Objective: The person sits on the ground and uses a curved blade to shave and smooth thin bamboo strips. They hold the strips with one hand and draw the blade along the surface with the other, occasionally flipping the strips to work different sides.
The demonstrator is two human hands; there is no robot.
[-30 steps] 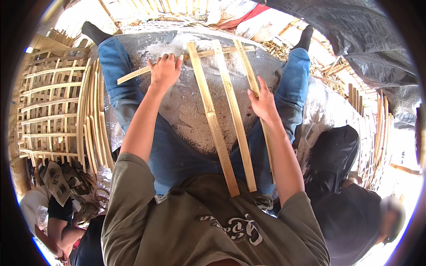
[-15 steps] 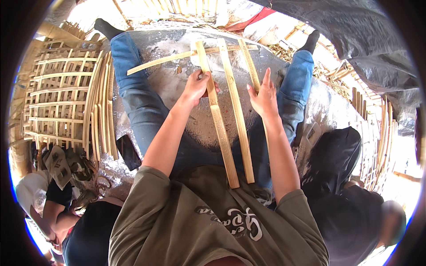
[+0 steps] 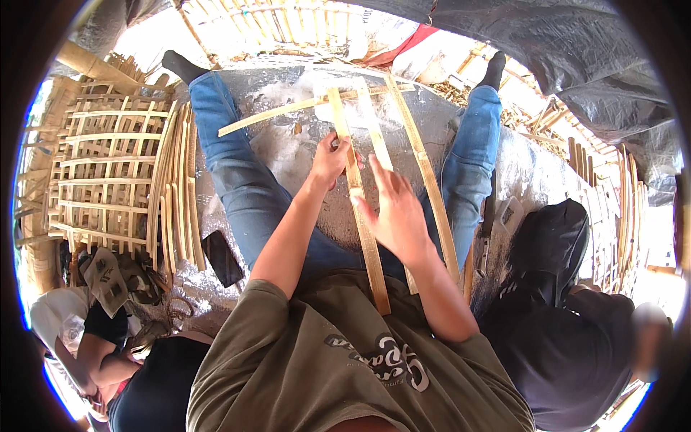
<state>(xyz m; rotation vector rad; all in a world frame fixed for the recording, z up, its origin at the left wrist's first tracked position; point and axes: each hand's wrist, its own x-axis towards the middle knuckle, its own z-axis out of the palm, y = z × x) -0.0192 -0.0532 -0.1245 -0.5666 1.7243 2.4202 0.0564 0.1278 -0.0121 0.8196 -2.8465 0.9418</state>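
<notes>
Between my outstretched legs, three long bamboo strips run toward my lap. My left hand [image 3: 330, 163] pinches the left bamboo strip [image 3: 371, 261] near its upper part. Over the middle bamboo strip [image 3: 375, 129] lies my right hand [image 3: 397, 218], fingers stretched out and its thumb reaching to the left strip's edge. It covers part of the middle strip. The right bamboo strip [image 3: 425, 167] lies apart from both hands, beside my right leg. A thinner crosswise bamboo strip [image 3: 268, 113] meets the far ends of the three.
Woven bamboo panels [image 3: 108, 169] and stacked slats [image 3: 180, 194] stand at the left, with a dark phone [image 3: 222, 258] nearby. A knife [image 3: 485, 241] rests right of my leg. People sit close by on both sides, one in a black hood [image 3: 551, 241]. Dark sheeting [image 3: 561, 43] hangs far right.
My right hand has moved left from the right strip to the middle one, leaving the right strip uncovered. My left hand keeps its pinch. The view has shifted slightly.
</notes>
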